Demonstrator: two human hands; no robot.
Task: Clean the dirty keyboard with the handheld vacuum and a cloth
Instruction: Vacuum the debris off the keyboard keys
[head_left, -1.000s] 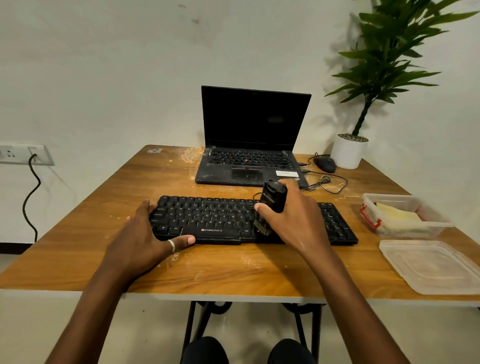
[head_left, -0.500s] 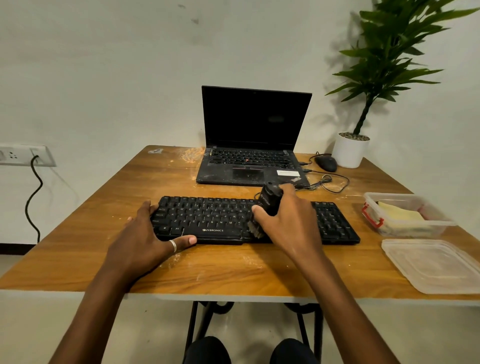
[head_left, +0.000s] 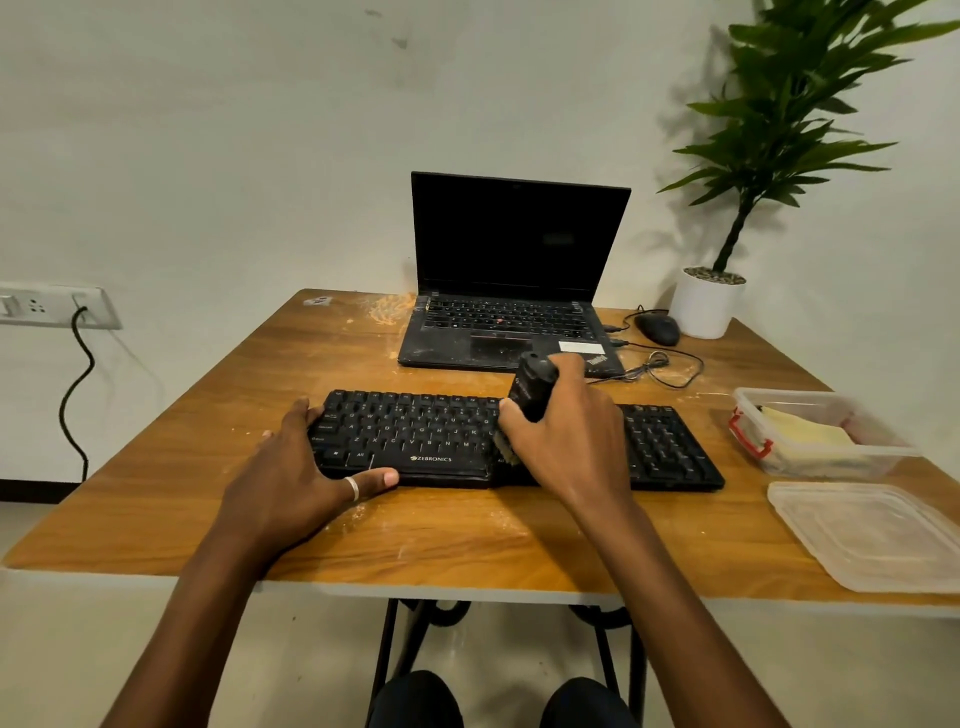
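Item: black full-size plastic keyboard (head_left: 415, 441), flat at the middle of the dusty wooden table (head_left: 467, 540).
Left hand (head_left: 291, 478): fingers spread flat over the keyboard's left end, thumb along the front edge, steadying it.
Right hand (head_left: 566, 441): fingers wrapped firmly round the small black cylindrical handheld vacuum (head_left: 531, 387), brush nozzle down on the keys right of the space bar.
Change: nozzle has crept slightly leftward over the last second; vacuuming judged mid-pass.
Yellow folded cloth (head_left: 802, 436): untouched in the clear plastic box (head_left: 769, 410) at right; wiping remains.
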